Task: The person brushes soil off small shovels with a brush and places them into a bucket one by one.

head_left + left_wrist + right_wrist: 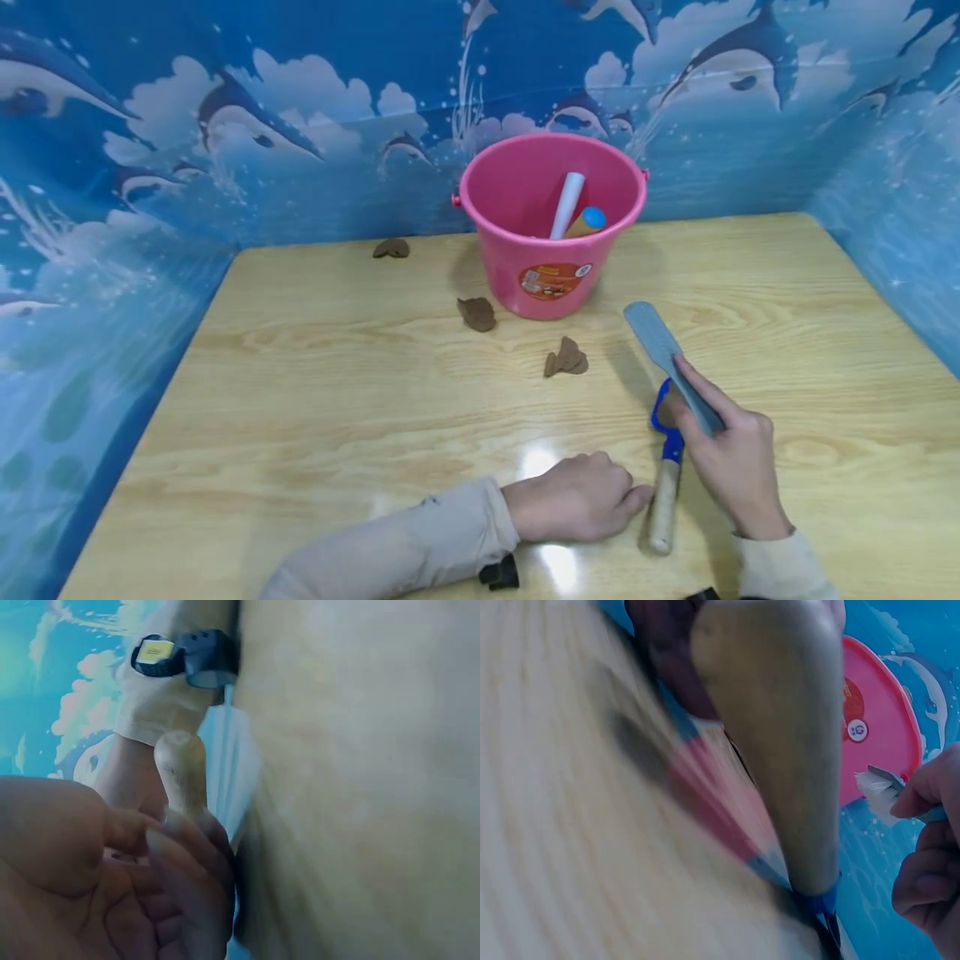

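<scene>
My right hand (738,458) grips a grey-blue brush (651,333) by its flat handle. White bristles (877,791) show past the fingertips in the right wrist view. Beneath that hand is the blue head (671,446) of a small hand trowel, partly covered by the fingers. Its pale wooden handle (663,512) points back towards me, with a shadow along its left side. My left hand (581,496) holds this handle from the left with curled fingers. In the left wrist view the rounded handle end (180,769) sticks out past the fingertips (176,855).
A pink bucket (517,271) stands at the back, holding a white tube (567,204) and a tan cylinder with a blue cap (592,218). Brown clumps (567,358) lie in front of it and to its left (392,247). Dolphin-print sheeting (300,125) walls the wooden table (337,375).
</scene>
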Available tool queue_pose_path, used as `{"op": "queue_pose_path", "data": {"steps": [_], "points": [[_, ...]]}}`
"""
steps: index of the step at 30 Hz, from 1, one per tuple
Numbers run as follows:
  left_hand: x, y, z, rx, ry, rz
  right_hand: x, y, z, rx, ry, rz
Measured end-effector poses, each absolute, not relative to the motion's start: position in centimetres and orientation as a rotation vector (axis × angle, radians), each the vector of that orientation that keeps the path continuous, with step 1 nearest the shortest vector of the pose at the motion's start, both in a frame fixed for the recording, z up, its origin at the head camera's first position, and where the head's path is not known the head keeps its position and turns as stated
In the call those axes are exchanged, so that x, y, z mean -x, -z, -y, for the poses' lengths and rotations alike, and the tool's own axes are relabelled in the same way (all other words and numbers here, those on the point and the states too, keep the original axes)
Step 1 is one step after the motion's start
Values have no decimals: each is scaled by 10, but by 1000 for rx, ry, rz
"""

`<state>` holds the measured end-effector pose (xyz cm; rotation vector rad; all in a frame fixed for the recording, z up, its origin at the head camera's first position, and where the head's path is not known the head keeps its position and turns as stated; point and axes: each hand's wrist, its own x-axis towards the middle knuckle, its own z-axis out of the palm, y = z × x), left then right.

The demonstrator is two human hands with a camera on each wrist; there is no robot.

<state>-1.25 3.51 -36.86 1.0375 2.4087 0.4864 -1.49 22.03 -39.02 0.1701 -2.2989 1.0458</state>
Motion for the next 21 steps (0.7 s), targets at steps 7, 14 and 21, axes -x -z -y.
{"op": "queue_pose_path", "data": {"steps": [7, 14, 21], "points": [[14, 370, -34, -1017, -541, -2369, 16, 387, -218, -157, -1041, 2312], [11, 369, -40, -911, -580, -2357, 18, 384, -224, -154, -1008, 2309], [7, 369, -67, -908, -393, -2491, 20, 388, -231, -147, -1007, 2311]]}}
